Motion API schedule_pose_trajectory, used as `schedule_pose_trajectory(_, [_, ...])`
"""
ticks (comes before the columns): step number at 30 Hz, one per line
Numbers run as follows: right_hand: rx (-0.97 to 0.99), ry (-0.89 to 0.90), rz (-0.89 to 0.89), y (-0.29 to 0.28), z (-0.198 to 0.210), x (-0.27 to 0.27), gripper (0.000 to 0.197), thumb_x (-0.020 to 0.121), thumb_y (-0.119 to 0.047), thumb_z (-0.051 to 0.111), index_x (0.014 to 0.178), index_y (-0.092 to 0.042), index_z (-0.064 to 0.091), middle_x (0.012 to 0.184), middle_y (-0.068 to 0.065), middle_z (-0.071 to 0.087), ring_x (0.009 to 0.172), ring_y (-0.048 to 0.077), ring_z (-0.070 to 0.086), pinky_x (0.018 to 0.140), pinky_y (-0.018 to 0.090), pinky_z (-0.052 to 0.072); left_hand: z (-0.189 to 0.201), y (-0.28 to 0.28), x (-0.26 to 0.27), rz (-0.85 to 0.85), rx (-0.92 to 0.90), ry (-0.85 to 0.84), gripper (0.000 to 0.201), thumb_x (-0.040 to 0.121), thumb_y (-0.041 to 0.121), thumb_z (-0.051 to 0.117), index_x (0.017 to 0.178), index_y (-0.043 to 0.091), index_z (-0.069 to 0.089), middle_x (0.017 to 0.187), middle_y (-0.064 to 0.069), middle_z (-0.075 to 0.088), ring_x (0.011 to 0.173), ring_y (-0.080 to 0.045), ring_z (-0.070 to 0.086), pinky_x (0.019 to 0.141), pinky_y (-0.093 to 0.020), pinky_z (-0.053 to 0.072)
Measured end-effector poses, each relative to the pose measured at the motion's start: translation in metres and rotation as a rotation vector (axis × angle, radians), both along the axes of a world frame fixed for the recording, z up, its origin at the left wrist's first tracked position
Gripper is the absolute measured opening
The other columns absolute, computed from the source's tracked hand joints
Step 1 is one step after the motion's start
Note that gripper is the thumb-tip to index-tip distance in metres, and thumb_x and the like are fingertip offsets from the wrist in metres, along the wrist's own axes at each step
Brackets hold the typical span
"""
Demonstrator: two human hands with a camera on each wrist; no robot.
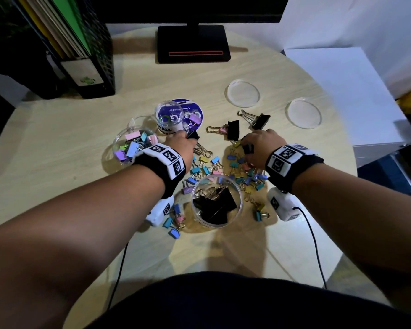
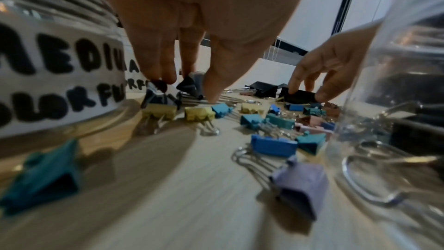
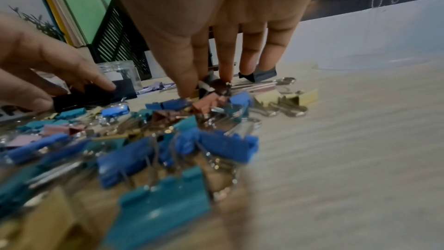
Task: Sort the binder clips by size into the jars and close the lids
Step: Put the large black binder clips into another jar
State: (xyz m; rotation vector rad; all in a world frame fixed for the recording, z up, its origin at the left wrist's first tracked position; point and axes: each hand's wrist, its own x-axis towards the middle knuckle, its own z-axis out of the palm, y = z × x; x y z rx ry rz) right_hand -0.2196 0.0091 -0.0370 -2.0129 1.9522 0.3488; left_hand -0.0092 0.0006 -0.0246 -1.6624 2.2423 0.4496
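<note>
My left hand [image 1: 187, 137] grips a large black binder clip [image 1: 193, 134] beside the small clear jar [image 1: 169, 117]; in the left wrist view the left hand [image 2: 190, 87] has fingertips on the black clip [image 2: 188, 84]. My right hand [image 1: 247, 146] pinches another black clip [image 1: 248, 148] over the heap of small coloured clips [image 1: 240, 167]; in the right wrist view the right hand [image 3: 205, 86] has thumb and finger closed on it. A jar of black clips [image 1: 216, 200] stands nearest me. A jar of medium coloured clips [image 1: 133, 146] is at the left.
Two clear lids [image 1: 242, 92] [image 1: 303, 112] lie at the back right, and a purple disc [image 1: 190, 112] lies behind the small jar. More black clips [image 1: 233, 130] [image 1: 259, 119] lie ahead of my right hand. A monitor base [image 1: 193, 43] and file holder [image 1: 90, 55] stand behind.
</note>
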Motion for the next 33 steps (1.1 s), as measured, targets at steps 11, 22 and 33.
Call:
schedule_pose_trajectory(11, [-0.013,-0.105,-0.108,-0.001,-0.003,0.002,0.048,0.081,-0.030,0.067,0.124,-0.020,0.050,0.120,0.008,0.058,0.107,0.027,0.056,0.080,0.034,0.047,-0.002,-0.001,0.005,-0.047,0.064,-0.019,0.040,0.086,0.008,0.054,0.122,0.025,0.057,0.121,-0.009,0.045,0.109,-0.030,0.052,0.078,-0.029,0.039])
schedule_pose_trajectory(22, [0.124,-0.047,-0.078,0.002,0.003,0.002,0.054,0.069,-0.024,0.077,0.118,-0.014,0.059,0.111,0.010,0.063,0.100,0.029,0.059,0.079,0.035,0.052,-0.001,0.007,0.007,-0.056,0.079,-0.029,0.069,0.084,0.002,0.051,0.143,0.032,0.030,0.125,-0.012,0.043,0.115,-0.033,0.049,0.084,-0.038,0.044])
schedule_pose_trajectory(33, [0.038,-0.095,-0.068,0.009,0.005,0.000,0.063,0.057,-0.042,0.083,0.111,-0.019,0.061,0.102,0.002,0.051,0.090,0.022,0.052,0.070,0.028,0.045,-0.006,0.009,0.014,-0.034,0.010,0.058,0.063,0.079,0.009,0.062,0.137,0.021,0.038,0.133,-0.008,0.041,0.120,-0.031,0.045,0.097,-0.044,0.043])
